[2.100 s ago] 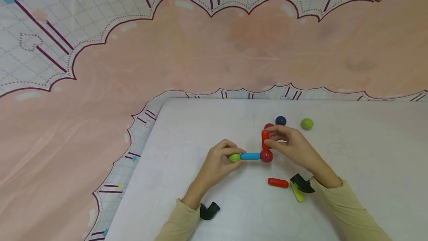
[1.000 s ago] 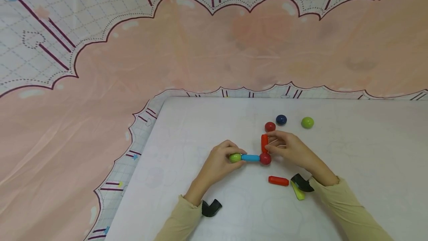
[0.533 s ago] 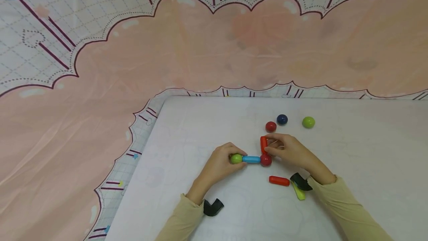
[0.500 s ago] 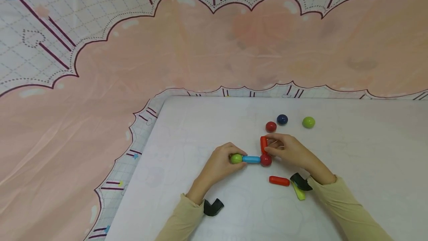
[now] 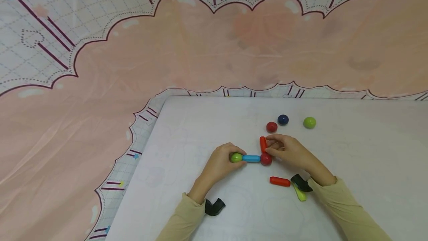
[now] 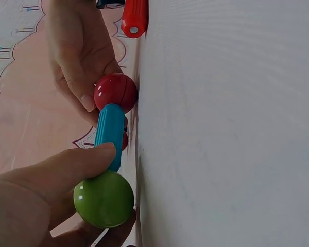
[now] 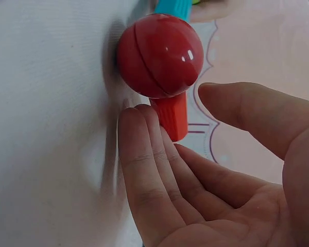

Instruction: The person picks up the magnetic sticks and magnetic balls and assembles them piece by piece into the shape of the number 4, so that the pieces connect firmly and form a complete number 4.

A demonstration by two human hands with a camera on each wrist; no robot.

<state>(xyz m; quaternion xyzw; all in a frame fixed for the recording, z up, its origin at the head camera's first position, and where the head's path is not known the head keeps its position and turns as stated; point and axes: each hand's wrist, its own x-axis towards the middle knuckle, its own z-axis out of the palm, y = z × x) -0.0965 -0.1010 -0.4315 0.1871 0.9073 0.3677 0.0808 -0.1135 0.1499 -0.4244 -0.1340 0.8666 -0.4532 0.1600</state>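
My left hand (image 5: 219, 163) curls round a green ball (image 5: 236, 157) at the left end of a blue stick (image 5: 251, 158); in the left wrist view its thumb lies on the stick (image 6: 109, 128). A dark red ball (image 5: 266, 159) joins the stick's right end. From that ball a red stick (image 5: 263, 144) points away toward the far side. My right hand (image 5: 289, 151) is at its right side, thumb and fingertips beside it. The right wrist view shows the fingers fairly straight and the thumb apart from the red stick (image 7: 174, 119); whether the fingertips touch it, I cannot tell.
A second red ball (image 5: 272, 127), a dark blue ball (image 5: 282, 119) and another green ball (image 5: 309, 122) lie toward the far edge of the white table (image 5: 167, 196). Nearer, a red stick (image 5: 279, 181) lies beside a yellow-green stick (image 5: 301, 194), partly under the right wrist's black strap.
My right hand has shifted slightly nearer, uncovering the far red ball. The upright-pointing red stick has come nearer and leans slightly left. My left hand has barely moved, still round the green ball.
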